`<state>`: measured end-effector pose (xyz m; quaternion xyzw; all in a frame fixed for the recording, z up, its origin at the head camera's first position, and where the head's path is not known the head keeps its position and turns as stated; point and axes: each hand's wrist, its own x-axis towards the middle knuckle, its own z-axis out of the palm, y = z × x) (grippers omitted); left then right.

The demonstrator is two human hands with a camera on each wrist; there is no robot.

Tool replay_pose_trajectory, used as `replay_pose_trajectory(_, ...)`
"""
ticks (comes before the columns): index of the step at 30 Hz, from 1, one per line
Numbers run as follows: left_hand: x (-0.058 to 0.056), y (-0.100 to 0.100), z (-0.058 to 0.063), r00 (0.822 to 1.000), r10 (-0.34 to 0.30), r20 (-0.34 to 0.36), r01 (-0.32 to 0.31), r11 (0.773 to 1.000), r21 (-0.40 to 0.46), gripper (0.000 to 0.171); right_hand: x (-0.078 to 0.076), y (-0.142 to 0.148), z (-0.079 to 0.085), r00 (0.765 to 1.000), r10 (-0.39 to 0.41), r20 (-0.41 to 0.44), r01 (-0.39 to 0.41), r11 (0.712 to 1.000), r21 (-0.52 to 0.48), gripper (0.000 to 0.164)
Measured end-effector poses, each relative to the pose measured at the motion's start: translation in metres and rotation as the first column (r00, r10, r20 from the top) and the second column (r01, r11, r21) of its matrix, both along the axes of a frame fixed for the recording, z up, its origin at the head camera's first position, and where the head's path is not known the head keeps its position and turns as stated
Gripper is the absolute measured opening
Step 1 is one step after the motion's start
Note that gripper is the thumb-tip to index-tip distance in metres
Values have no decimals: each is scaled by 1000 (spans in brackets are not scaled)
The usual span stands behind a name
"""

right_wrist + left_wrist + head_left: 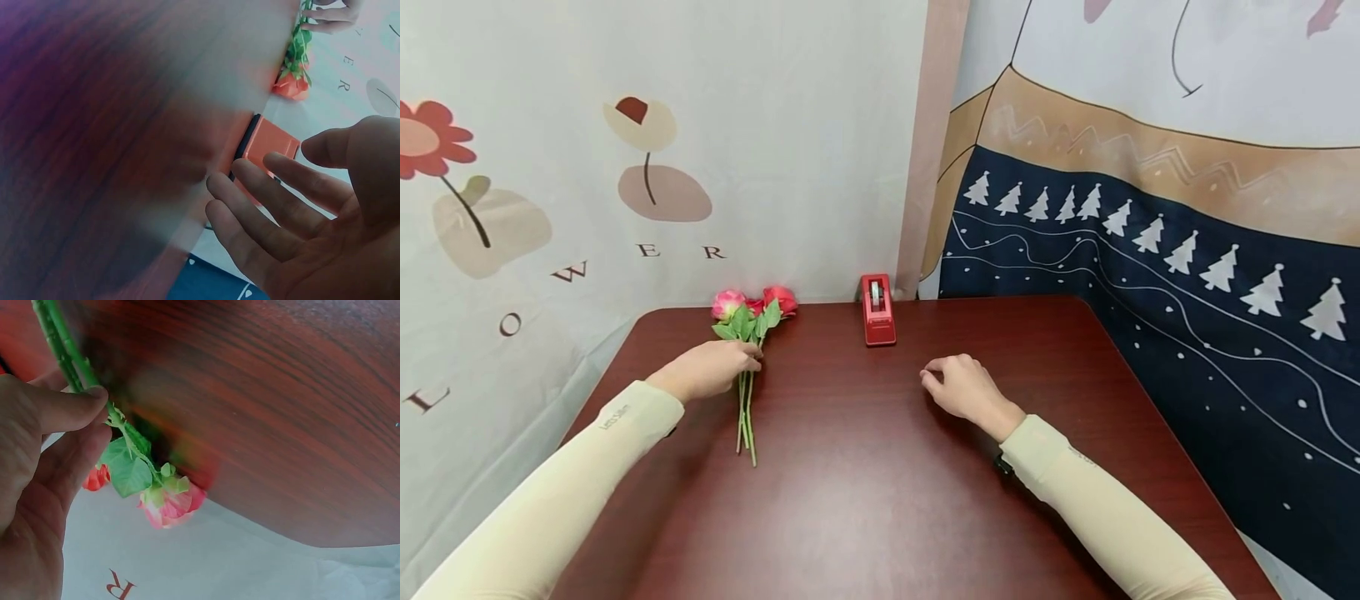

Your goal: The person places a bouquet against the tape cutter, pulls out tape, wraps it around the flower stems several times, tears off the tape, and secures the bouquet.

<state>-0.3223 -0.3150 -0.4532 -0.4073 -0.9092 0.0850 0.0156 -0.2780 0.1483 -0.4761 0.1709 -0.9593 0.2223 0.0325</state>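
Far left, a pale cloth [820, 125] printed with flower shapes and letters hangs behind the desk [850, 467]. The left hand [715, 369], in a light sleeve, reaches over the desk's left side and grips a small bunch of flowers [747, 322] by the stems, just below the leaves. The head view shows the bunch's full length: pink and red blooms at the desk's far edge, thin green stems pointing back toward the person. Only the left wrist view reveals the thumb pressed over the stems against the fingers, and the green underside of the pink bloom. Whether the stem ends touch the desk is hard to judge from these angles.

Right of the bunch, well apart from it, a red tape dispenser [878, 321] stands near the far edge; the head view shows the tape roll set in its top. Further right, the right hand [964, 387] is over the desk, palm bare. From above its fingers look bunched; the right wrist view shows them spread and loosely bent, with the dispenser beyond. Far right hangs a navy cloth [1195, 350] with white trees.
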Motion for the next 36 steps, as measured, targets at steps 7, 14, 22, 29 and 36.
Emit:
replay_pose_trajectory(7, -4, -4, -9, 998, -47, -34, 47, 999, 7, 35, 1, -3, -2, 1000, 7, -2, -7, 1000, 8, 28)
replay_pose_trajectory(14, -5, -1, -13, 987, -128, -98, 130, 991, 17, 29, 2, -4, 0, 1000, 15, -2, -15, 1000, 9, 28)
replay_pose_trajectory(22, -6, 11, -16, 961, -221, -168, 233, 971, 59, 32, 4, -6, 1, 1000, 18, -3, -18, 1000, 9, 27)
replay_pose_trajectory(29, -7, 21, -18, 928, -284, -242, 296, 955, 15, 32, 4, -6, 2, 1000, 8, -4, -8, 1000, 9, 27)
replay_pose_trajectory(36, -9, 43, -14, 894, -312, -320, 344, 938, 46, 32, 0, -1, 2, 1000, 5, -1, -5, 1000, -1, 28)
